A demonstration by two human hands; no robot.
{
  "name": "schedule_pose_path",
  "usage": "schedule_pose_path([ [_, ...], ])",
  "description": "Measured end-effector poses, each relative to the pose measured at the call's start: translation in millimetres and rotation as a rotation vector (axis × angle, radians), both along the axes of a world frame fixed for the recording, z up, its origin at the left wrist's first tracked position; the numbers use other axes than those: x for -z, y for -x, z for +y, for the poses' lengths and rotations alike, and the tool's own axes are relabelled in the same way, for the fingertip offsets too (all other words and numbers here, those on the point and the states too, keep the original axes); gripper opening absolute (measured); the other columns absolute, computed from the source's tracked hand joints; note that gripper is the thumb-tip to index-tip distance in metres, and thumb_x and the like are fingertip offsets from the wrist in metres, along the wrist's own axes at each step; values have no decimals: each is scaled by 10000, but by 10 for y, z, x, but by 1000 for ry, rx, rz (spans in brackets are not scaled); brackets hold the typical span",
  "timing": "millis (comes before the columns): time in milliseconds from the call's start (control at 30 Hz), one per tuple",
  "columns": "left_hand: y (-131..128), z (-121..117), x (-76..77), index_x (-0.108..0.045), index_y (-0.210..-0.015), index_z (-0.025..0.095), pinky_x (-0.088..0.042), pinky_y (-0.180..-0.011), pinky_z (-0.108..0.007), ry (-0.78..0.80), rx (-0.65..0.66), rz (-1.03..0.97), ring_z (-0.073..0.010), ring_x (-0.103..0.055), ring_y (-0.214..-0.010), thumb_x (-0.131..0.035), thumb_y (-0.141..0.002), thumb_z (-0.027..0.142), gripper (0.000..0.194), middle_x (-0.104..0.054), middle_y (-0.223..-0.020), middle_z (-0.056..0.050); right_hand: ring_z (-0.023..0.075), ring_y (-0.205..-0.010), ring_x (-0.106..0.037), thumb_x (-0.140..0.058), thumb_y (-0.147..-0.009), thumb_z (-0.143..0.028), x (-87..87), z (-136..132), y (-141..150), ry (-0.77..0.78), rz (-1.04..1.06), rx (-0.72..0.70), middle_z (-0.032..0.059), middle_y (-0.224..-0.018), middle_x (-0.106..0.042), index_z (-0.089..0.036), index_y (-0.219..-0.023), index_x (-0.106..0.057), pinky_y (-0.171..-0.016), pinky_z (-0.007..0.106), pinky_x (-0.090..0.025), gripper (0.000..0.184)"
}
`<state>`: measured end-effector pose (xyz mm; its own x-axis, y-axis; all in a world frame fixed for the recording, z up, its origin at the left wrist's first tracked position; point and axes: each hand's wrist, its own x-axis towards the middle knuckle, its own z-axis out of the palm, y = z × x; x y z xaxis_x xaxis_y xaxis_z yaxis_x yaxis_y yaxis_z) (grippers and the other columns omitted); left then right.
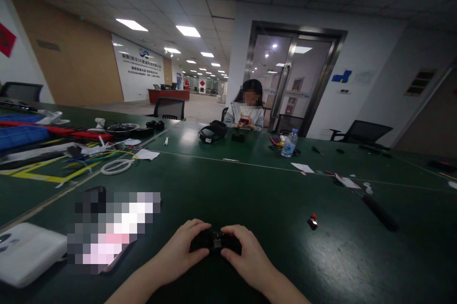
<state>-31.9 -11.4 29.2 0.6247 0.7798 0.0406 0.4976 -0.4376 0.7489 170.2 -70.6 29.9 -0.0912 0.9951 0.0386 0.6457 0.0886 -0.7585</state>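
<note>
Low in the middle of the head view, a small black object [216, 241] with a metallic-looking centre is held just over the green table [178, 194]. What kind of thing it is, I cannot make out. My left hand [180, 248] pinches its left end between thumb and fingers. On the opposite end, the thumb and fingers of my right hand [247, 250] are closed in the same way. Both palms face inward, and the fingers cover much of its two ends. A small red and silver item [313, 221] lies to the right of my right hand, apart from it.
Left of my hands lie a blurred-out phone [123, 228] and a white device [28, 252]. Cables [116, 166] and blue trays [21, 136] fill the far left. A water bottle [289, 144] stands ahead, near a seated person [246, 106]. A long black item [379, 212] lies right.
</note>
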Motion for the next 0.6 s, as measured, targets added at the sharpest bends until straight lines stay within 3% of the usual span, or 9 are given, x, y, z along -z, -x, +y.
schedule_pose_path([
  [367,-9,-47,-105,-562,-1086,260,-396,-929,-376,12,3,7,-223,-512,-1030,-599,-715,219,375,-584,-1093,-32,212,-1023,-525,-590,-732,-203,-2,1,9,-4,-16,-15,-21,-1072,-597,-283,-1052,-580,-872,332,-389,329],
  [600,-17,-45,-83,-555,-1104,237,-389,-932,-350,0,0,-14,-217,-507,-1028,-596,-712,196,396,-581,-1093,-44,197,-993,-538,-591,-738,-185,15,6,-4,-36,-11,-28,-23,-1051,-612,-285,-1031,-594,-872,321,-384,310],
])
